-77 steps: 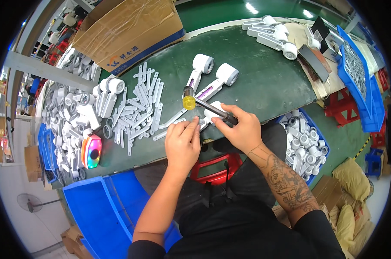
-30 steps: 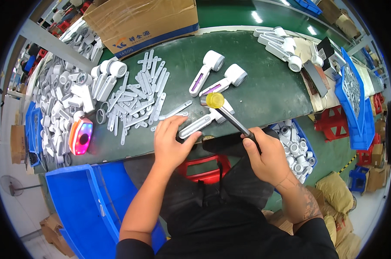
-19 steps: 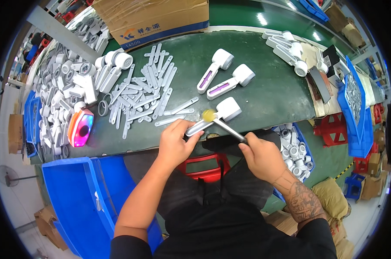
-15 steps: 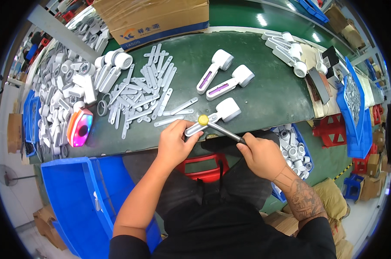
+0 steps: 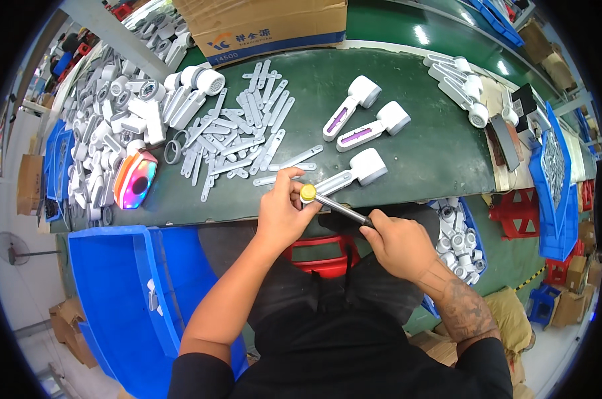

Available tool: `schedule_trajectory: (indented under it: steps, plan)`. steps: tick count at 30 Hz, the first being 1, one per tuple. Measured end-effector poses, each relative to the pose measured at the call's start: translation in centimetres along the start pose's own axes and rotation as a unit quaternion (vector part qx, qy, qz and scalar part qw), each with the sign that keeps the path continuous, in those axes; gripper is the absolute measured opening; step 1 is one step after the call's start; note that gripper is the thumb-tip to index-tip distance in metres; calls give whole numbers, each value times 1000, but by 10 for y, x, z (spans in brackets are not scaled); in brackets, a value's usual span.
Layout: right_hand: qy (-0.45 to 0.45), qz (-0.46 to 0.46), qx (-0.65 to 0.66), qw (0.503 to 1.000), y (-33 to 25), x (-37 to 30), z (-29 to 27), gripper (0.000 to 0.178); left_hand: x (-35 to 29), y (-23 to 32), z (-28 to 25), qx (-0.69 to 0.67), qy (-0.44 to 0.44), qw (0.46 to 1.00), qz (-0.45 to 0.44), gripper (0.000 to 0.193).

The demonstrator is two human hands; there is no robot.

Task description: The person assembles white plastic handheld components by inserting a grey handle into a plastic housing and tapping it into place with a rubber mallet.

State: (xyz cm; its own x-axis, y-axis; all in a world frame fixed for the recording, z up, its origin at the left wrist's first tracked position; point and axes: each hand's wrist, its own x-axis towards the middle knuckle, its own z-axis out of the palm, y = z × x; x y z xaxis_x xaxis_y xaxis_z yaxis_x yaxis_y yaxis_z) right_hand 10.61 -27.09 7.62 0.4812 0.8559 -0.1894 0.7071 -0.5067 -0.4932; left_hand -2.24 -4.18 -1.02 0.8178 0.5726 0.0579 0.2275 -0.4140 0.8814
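A white and grey shower-head-shaped unit (image 5: pixel 368 166) lies at the bench's front edge, its long handle pointing at me. My left hand (image 5: pixel 279 211) grips the near end of that handle, thumb and fingers closed around it. In my right hand (image 5: pixel 401 244) is a small hammer (image 5: pixel 342 210) with a yellow head and metal shaft. The hammer head covers the handle's end beside my left fingers; whether they touch is unclear. Farther back rest two similar units, one upright-angled (image 5: pixel 364 92) and one slanted (image 5: pixel 393 118), with purple strips showing in their handles.
Flat grey strips (image 5: pixel 248 126) spread left of centre, beside heaped white housings (image 5: pixel 105 143) and a glowing multicoloured device (image 5: pixel 136 179). A cardboard box (image 5: pixel 268 30) stands behind. Below the bench are a big blue bin (image 5: pixel 108 299) and a red stool (image 5: pixel 324 266).
The hammer head has shifted along the handle toward its near end and my left fingers. The whole view has turned slightly, so the bench things appear farther right.
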Motion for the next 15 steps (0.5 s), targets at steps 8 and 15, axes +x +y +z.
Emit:
schedule_trajectory:
  steps: [8, 15]
  plan:
    - [-7, -22, -3, 1000, -2, 3, 6, 30, 2, -2, 5, 17, 26, 999, 30, 66]
    - [15, -9, 6, 1000, -1, 3, 5, 30, 2, -11, 4, -26, 8, 1000, -7, 65]
